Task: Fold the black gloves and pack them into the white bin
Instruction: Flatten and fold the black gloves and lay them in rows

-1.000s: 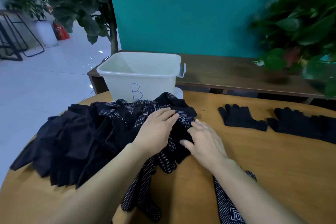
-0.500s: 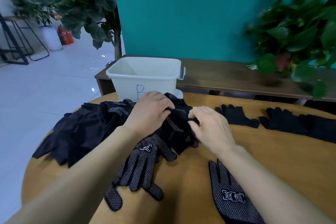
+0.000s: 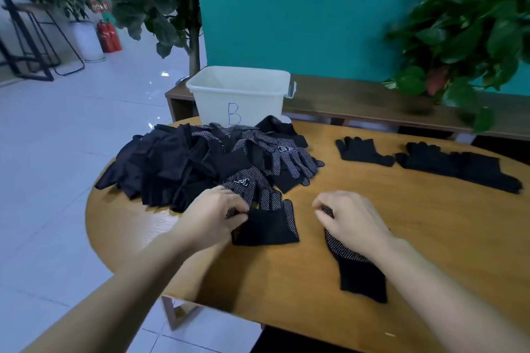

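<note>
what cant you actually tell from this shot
- Bin floor: the head view sees only its upper inner walls, so whether gloves lie inside is unknown.
- Glove fingers: covered by the right hand.
- Left hand fingertips: curled into the dotted glove, grip hidden.
- Glove pile: overlapping, count unclear.
- Plant: motion-blurred, cut by the right edge.

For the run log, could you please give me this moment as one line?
left hand: grips dotted glove | right hand: pinches second glove | white bin: no gloves seen
</note>
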### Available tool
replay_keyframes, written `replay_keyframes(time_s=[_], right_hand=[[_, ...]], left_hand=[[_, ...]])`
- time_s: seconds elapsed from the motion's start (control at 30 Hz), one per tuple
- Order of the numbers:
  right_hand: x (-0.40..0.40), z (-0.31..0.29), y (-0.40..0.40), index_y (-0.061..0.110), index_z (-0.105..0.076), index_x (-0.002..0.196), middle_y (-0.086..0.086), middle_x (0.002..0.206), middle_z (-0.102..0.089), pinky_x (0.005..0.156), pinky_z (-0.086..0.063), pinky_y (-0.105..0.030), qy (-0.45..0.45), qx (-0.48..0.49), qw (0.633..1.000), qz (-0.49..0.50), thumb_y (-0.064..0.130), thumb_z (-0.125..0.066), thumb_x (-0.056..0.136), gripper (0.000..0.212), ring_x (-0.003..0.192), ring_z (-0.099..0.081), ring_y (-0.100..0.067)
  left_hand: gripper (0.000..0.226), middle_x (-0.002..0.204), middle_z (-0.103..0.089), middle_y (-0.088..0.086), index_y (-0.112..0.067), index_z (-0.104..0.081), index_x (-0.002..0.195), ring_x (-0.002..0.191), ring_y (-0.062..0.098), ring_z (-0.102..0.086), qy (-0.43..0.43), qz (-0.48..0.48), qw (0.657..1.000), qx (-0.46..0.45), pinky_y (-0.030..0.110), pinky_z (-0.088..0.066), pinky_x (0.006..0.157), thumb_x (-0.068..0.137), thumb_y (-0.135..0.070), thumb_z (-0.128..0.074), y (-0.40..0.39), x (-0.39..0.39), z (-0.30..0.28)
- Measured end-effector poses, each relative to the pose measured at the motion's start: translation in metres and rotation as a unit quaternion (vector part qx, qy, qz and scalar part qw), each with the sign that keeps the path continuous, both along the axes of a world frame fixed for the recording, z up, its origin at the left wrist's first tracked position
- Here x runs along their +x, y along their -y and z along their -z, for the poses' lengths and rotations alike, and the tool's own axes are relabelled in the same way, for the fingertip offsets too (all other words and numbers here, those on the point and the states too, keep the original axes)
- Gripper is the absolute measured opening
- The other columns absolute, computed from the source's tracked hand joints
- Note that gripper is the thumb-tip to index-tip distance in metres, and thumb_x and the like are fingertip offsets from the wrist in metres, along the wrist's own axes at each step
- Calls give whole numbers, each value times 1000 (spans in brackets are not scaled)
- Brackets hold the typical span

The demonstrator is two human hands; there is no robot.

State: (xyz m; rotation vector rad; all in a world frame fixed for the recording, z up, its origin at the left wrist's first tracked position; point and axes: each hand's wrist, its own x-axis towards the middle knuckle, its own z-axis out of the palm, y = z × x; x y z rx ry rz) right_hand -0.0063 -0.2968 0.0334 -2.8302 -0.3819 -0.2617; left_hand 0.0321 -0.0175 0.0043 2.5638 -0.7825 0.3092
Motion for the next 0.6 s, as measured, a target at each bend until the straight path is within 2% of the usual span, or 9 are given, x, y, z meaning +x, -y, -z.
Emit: replay_keyframes(time_s=[0.07, 0.13, 0.2, 0.27, 0.33, 0.47, 0.6], right_hand=[[6, -1, -9, 22, -68, 107, 5, 106, -69, 79, -45, -31, -9, 20, 1000, 8, 30, -58, 94, 18, 98, -61, -20], [12, 4, -20, 22, -67, 115, 5, 111, -68, 86, -46, -33, -34, 38, 999, 8, 37, -61, 93, 27, 105, -60, -19], [16, 12, -33, 23, -61, 127, 3, 119, -65, 92, -44, -34, -64, 42, 997, 3, 44, -62, 91, 42, 114, -55, -19], [19, 24, -43, 21, -50, 140, 1, 128, -56, 100, -40, -36, -106, 36, 994, 7, 48, -61, 90, 58, 127, -44, -22], [22, 34, -49, 19, -44, 144, 1, 129, -47, 102, -38, -38, -134, 38, 990, 21, 51, -61, 89, 66, 127, -37, -21], [22, 45, -52, 22, -52, 135, 5, 120, -43, 101, -38, -36, -128, 66, 989, 35, 51, -64, 86, 58, 117, -38, -17], [17, 46, -55, 21, -57, 121, 4, 118, -46, 100, -35, -32, -87, 92, 991, 52, 46, -67, 85, 45, 113, -39, -15]], left_hand=[[28, 102, -71, -7, -19, -72, 108, 101, 15, -59, -16, -22, 1000, 6, 36, -47, 93, 84, -31, -74, 16, 5, -2], [52, 123, -62, -5, -21, -60, 130, 118, 18, -52, -67, -40, 996, 47, 35, -39, 103, 85, -43, -71, 29, 8, 3], [65, 135, -50, -6, -25, -50, 140, 128, 17, -41, -101, -69, 988, 92, 34, -29, 109, 84, -54, -67, 36, 10, 11], [67, 138, -44, -7, -27, -49, 140, 130, 16, -36, -110, -91, 984, 102, 33, -25, 108, 83, -59, -64, 36, 11, 19], [68, 137, -44, -7, -28, -52, 139, 130, 16, -36, -122, -98, 984, 89, 32, -26, 107, 81, -61, -66, 34, 12, 23], [62, 128, -49, -6, -25, -60, 127, 125, 17, -41, -125, -110, 985, 34, 28, -29, 103, 76, -56, -75, 33, 13, 25], [50, 113, -53, -8, -22, -64, 112, 113, 17, -46, -70, -115, 991, -8, 28, -31, 94, 73, -49, -80, 34, 7, 34]])
